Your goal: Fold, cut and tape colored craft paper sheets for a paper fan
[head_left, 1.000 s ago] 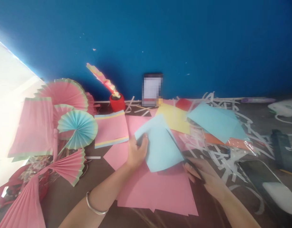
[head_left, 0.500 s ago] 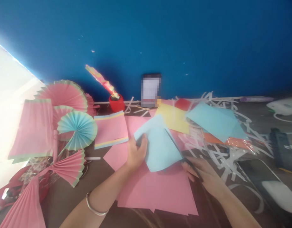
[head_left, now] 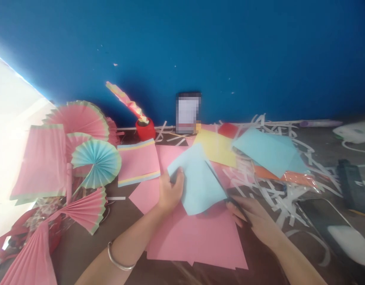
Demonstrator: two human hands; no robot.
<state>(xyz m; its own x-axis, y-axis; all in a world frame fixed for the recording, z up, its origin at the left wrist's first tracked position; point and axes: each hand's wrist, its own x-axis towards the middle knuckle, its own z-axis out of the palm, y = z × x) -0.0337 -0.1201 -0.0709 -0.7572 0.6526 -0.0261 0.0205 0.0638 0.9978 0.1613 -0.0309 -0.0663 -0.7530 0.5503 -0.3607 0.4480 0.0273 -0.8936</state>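
Note:
My left hand (head_left: 171, 189) grips the left edge of a light blue paper sheet (head_left: 200, 184), thumb on top. At the sheet's lower right corner, my right hand (head_left: 249, 213) is closed round dark-handled scissors (head_left: 238, 206). A thin dark line, where the scissors meet the paper, runs along the sheet's right edge. Larger pink sheets (head_left: 197, 241) lie beneath the blue one. To the left of the blue sheet is a pink paper with yellow and blue borders (head_left: 138, 162).
Folded paper fans (head_left: 96, 163) stand at the left, near a red pot (head_left: 145, 130). Yellow paper (head_left: 215, 147), blue paper (head_left: 270, 150) and white paper strips (head_left: 283, 202) lie at the right, beside a phone (head_left: 325, 217). A blue wall (head_left: 230, 51) rises behind.

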